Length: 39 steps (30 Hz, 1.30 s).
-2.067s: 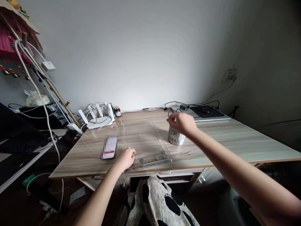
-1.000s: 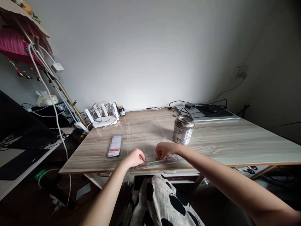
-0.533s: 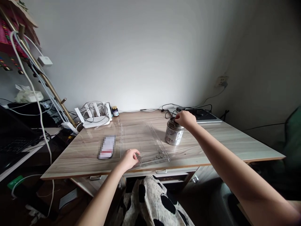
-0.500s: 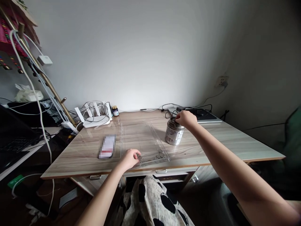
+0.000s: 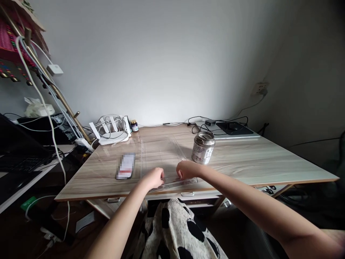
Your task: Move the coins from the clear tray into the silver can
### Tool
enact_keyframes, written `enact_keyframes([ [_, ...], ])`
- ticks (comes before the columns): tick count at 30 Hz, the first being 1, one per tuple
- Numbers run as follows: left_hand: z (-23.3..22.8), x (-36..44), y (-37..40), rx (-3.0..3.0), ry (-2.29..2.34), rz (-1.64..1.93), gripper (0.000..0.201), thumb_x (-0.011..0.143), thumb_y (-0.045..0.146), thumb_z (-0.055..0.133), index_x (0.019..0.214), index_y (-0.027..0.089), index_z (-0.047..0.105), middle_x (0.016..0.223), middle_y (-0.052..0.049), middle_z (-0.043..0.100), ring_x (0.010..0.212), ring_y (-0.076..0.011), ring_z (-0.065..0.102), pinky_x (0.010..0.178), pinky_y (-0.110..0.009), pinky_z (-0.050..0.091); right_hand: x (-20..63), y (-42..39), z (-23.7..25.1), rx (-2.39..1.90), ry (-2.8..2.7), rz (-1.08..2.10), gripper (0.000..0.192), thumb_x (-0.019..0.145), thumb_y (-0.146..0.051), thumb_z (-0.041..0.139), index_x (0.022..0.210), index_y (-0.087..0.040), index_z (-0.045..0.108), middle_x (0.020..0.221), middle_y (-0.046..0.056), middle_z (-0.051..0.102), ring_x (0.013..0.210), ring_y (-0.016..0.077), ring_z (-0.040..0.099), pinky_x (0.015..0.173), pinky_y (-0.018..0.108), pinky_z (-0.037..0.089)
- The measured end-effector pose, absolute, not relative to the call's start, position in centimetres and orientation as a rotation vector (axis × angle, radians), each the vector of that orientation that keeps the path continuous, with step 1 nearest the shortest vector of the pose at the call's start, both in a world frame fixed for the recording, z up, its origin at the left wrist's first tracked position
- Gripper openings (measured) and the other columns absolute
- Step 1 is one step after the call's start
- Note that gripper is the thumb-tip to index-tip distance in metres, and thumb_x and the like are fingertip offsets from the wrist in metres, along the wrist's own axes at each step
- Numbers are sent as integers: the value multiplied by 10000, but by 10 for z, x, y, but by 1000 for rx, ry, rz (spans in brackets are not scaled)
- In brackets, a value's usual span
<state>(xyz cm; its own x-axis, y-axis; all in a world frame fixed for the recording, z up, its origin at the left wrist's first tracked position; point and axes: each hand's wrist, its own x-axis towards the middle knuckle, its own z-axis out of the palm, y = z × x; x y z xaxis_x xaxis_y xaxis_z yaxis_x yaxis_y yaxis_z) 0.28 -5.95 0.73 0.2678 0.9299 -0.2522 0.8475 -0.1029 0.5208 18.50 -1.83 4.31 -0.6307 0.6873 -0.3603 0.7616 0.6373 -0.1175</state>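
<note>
A shallow clear plastic tray (image 5: 162, 154) lies on the desk in front of me. My left hand (image 5: 155, 176) is at its near left part, fingers curled down and pinched; something small and dark shows at the fingertips, too small to name. My right hand (image 5: 185, 169) is curled over the tray's near right part, fingertips pointing down at where several coins lay; those coins are now mostly hidden by the hand. Behind the right hand stands a silver patterned tin can (image 5: 203, 148), upright, with a slot in its lid, and no hand touches it.
A phone (image 5: 125, 166) lies left of the tray. Farther back are a white router (image 5: 113, 137) and a small dark jar (image 5: 134, 126). At the back right, a laptop (image 5: 215, 135) carries a black mouse (image 5: 234, 126) and cables. The desk's front edge (image 5: 242, 185) runs close to me.
My right hand has left the tin's lid and come down and left to the tray's coins. My left hand has stayed at the tray's near side. The view has shifted slightly.
</note>
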Motion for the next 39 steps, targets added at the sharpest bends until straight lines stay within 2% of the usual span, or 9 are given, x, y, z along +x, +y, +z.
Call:
enact_keyframes([
  [6,-7,2,-62,1873,1608,411,49,691,130,511,726,163,523,650,21,564,424,-61,499,424,-172,328,191,-12,35,1126,2603,-597,180,541,-195,617,707,-170,682,685,6,652,578,115,552,481,183,347],
  [10,-17,0,-66,1810,1572,643,84,743,143,437,760,169,515,623,25,559,442,-73,528,438,-174,350,206,-9,50,1235,2829,-734,119,598,-216,603,700,-175,651,681,-1,646,593,115,561,508,193,380],
  [14,-18,-1,-69,1931,1645,747,132,762,177,432,689,163,541,607,0,590,528,-93,561,506,-183,363,245,14,100,1947,3054,-395,158,724,-323,525,801,-226,624,820,35,649,726,169,570,591,275,425],
  [18,-14,1,-72,1910,1670,793,151,758,189,436,664,162,551,594,-10,602,569,-111,587,524,-190,377,282,40,128,2512,2584,-40,196,723,-308,505,870,-249,620,927,73,615,847,258,538,626,374,411],
  [25,-5,-6,-68,1331,1463,1132,209,665,342,568,701,142,523,655,-22,604,556,-139,614,444,-203,439,290,44,120,2416,2514,50,153,713,-278,506,809,-264,625,882,69,624,836,254,525,711,408,385],
  [28,1,-5,-69,1152,1401,1337,306,586,373,651,730,116,569,602,-10,591,530,-121,591,456,-204,457,270,23,118,2394,2801,192,212,765,-330,476,906,-238,606,940,94,610,917,279,503,793,444,345],
  [31,9,12,-75,966,1276,1449,359,544,370,695,760,106,585,594,-9,600,527,-108,584,498,-210,473,231,-14,104,1986,3262,-58,215,805,-355,446,909,-239,594,926,64,616,795,203,541,712,335,401],
  [34,21,36,-84,912,1137,1465,344,566,364,688,774,109,586,710,-50,643,617,-124,614,549,-208,478,191,-51,84,1523,3350,-386,193,804,-357,466,852,-230,602,832,22,625,653,137,544,581,247,393],
  [39,40,28,-85,1086,1137,1313,389,648,347,625,953,107,602,908,-116,657,818,-184,622,628,-245,498,191,-53,93,1619,3363,-330,214,822,-325,449,808,-196,620,756,29,628,646,120,535,580,219,367],
])
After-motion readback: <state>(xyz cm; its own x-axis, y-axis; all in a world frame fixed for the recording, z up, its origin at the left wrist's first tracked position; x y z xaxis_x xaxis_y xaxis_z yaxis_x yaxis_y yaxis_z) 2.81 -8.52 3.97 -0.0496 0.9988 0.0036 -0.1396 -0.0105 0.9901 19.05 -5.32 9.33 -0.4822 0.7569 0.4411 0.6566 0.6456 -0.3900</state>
